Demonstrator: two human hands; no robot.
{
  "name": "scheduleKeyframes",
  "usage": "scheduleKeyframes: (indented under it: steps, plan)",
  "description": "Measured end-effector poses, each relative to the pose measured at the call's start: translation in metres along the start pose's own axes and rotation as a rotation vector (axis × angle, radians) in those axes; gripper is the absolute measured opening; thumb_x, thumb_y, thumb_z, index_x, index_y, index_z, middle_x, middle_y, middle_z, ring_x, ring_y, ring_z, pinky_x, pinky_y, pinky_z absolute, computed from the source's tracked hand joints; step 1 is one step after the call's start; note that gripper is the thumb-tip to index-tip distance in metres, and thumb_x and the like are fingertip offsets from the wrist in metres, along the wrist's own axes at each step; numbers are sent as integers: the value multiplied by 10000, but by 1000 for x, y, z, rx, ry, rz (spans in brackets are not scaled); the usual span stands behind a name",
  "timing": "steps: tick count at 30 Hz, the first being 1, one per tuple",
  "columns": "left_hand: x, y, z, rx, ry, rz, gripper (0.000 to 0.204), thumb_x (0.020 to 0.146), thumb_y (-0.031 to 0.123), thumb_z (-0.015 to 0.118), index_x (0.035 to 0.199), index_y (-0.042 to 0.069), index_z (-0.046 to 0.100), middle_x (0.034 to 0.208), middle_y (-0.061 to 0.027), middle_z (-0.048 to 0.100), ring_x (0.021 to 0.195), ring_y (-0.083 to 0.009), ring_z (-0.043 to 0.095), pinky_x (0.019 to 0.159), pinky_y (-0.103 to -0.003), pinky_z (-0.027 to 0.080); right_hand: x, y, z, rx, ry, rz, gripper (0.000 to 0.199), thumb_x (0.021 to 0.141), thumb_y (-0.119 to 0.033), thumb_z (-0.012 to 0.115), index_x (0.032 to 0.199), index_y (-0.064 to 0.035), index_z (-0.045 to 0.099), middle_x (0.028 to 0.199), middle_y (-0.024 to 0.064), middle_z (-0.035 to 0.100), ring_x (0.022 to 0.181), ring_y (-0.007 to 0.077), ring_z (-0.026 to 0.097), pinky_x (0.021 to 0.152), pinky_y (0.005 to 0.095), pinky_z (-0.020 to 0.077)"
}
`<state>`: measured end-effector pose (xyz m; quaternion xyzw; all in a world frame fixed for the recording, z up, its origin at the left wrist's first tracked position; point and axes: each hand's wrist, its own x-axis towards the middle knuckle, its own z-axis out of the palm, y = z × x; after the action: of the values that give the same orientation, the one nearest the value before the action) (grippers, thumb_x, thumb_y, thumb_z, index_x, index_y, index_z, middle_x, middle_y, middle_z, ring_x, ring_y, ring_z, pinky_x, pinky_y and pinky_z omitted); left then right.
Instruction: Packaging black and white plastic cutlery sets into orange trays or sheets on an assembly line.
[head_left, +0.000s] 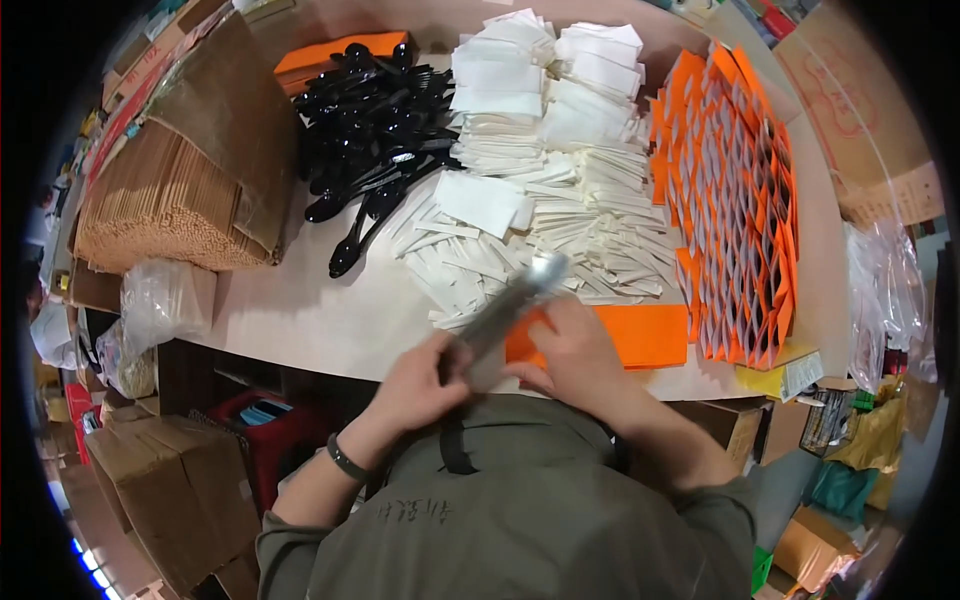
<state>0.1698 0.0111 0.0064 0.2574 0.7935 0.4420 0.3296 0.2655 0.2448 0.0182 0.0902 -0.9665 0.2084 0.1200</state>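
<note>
My left hand [425,380], with a dark band at the wrist, is closed around the lower end of a long, narrow grey packet [500,318]. The packet slants up to the right and is smeared by motion; its shiny tip lies over the white packets. Close beside it is my right hand [578,352], its thumb and fingers apart and slightly blurred, with orange showing in the gap. Partly under that hand lies a flat stack of orange paper sleeves [645,335] at the table's near edge. White folded napkins [500,85] and thin white packets [600,225] lie piled beyond both hands.
Black plastic spoons and forks [375,120] lie heaped at the back left, before an orange stack [340,58]. A cardboard box [185,190] of tightly packed brown pieces stands left. Standing orange sleeves [735,210] line the table's right side. Cartons [170,500] stand below on the left.
</note>
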Motion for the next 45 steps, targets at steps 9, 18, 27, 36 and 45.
scheduleKeyframes:
  steps: [9,18,27,36,45]
  plan:
    - [-29,-26,-30,462,303,123,617,674,133,807,1231,62,554,966,-143,614,881,-353,630,748,-405,527,20,-11,36,104,-233,497,242,889,-256,610,745,-62,624,629,113,628,609,344,617,576,455,478]
    - [10,-10,-57,613,-22,391,684,685,226,841,1293,82,563,1065,-138,624,981,-343,620,832,-398,518,55,-29,30,392,-337,411,112,826,-167,660,858,-60,646,805,156,662,772,333,649,703,455,506]
    - [7,-49,-90,420,587,179,273,807,157,746,1053,57,682,1004,-135,662,905,-347,644,780,-413,526,68,56,-12,62,-107,324,138,805,-180,723,824,-51,678,830,138,614,819,348,608,737,439,503]
    - [100,-42,-116,510,636,-34,228,857,247,712,993,67,681,946,-139,685,892,-370,659,778,-455,527,139,57,55,-347,-170,270,124,843,-133,614,873,-16,642,907,173,657,881,355,655,763,476,529]
    - [82,-48,-120,601,653,20,172,882,182,662,1016,75,672,934,-149,687,879,-372,654,744,-452,512,133,72,63,-338,-18,166,139,844,-167,602,852,-32,636,875,157,663,823,348,656,728,469,531]
